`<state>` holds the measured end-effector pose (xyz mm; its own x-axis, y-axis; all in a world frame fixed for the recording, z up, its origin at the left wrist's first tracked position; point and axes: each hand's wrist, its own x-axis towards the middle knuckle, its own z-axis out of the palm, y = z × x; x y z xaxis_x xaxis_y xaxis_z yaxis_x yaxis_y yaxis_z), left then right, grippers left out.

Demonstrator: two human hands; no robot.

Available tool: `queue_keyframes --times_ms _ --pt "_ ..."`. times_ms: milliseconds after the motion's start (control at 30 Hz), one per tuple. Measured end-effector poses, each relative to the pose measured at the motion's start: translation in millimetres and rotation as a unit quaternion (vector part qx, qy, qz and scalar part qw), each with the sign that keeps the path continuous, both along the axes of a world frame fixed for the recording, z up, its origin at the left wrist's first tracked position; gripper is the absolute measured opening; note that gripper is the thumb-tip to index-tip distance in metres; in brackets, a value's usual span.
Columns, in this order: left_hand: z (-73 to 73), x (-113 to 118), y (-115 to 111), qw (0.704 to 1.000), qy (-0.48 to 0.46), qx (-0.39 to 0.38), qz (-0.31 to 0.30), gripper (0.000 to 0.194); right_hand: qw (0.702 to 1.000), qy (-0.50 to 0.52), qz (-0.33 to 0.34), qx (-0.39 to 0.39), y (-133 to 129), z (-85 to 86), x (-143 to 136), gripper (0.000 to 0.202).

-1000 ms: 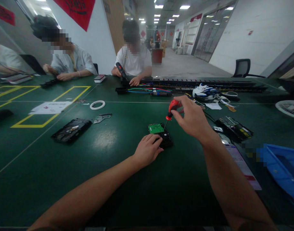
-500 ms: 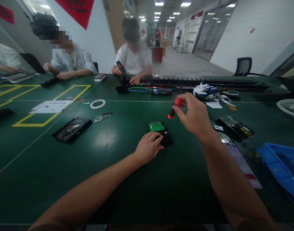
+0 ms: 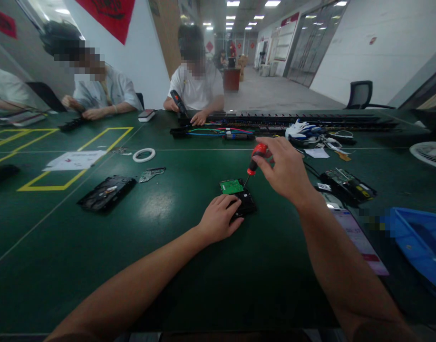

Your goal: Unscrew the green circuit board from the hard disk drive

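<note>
A small black device (image 3: 247, 205) with a green circuit board (image 3: 232, 186) at its far end lies on the green table. My left hand (image 3: 220, 217) grips the near left side of this device, its fingers resting over the black part. In my right hand (image 3: 284, 166) is a red and black screwdriver (image 3: 254, 160), held by its handle from above. The screwdriver slants down to the left, and its tip meets the device beside the green board's right edge.
An opened black casing (image 3: 107, 192), a circuit piece (image 3: 151, 175) and a white ring (image 3: 144, 155) lie left. Right are another device (image 3: 348, 185), a phone (image 3: 360, 240) and a blue bin (image 3: 419, 247). Long black strips (image 3: 296, 121) lie behind; people sit across.
The red end of the screwdriver handle has tilted slightly left, with my right hand's fingers shifted around it. The whole view has moved a little. My left hand stays on the device.
</note>
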<state>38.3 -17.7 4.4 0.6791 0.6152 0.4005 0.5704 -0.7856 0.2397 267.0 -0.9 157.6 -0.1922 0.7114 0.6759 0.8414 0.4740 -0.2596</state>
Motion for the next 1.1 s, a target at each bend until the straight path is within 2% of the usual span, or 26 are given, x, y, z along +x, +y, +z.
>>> queue_keyframes --times_ms 167,267,333,467,633,733,833,933,1100 --pt "-1.9 -0.7 1.0 1.000 -0.008 0.008 -0.001 0.042 1.000 0.013 0.003 0.012 4.1 -3.6 0.6 0.029" --pt "-3.4 0.1 2.3 1.000 -0.014 0.011 -0.003 0.040 0.999 -0.001 0.028 0.017 4.3 -3.1 1.7 0.037" --pt "-4.0 0.4 3.2 1.000 -0.016 0.011 -0.003 0.040 1.000 -0.012 0.020 0.016 3.9 -3.1 2.2 0.040" --pt "-4.1 0.5 5.2 1.000 -0.023 0.013 -0.002 0.038 1.000 0.000 -0.003 0.021 3.9 -4.2 2.3 0.033" --pt "-3.6 0.6 5.6 1.000 -0.022 0.015 -0.003 0.039 0.999 -0.013 0.044 0.019 5.0 -3.6 0.8 0.038" --pt "-3.7 1.1 5.2 1.000 -0.022 0.015 -0.003 0.040 1.000 0.000 0.025 0.012 4.9 -3.8 0.4 0.039" --pt "-3.7 1.2 5.0 1.000 -0.026 0.013 -0.006 0.041 1.000 0.018 0.003 0.010 4.7 -4.8 0.9 0.032" --pt "-3.6 1.2 5.0 1.000 -0.028 0.009 -0.007 0.042 1.000 0.014 0.014 0.017 5.0 -5.4 1.6 0.026" --pt "-4.7 1.1 5.0 0.999 -0.030 0.010 -0.004 0.041 1.000 0.001 0.007 0.011 4.7 -5.5 2.5 0.036"
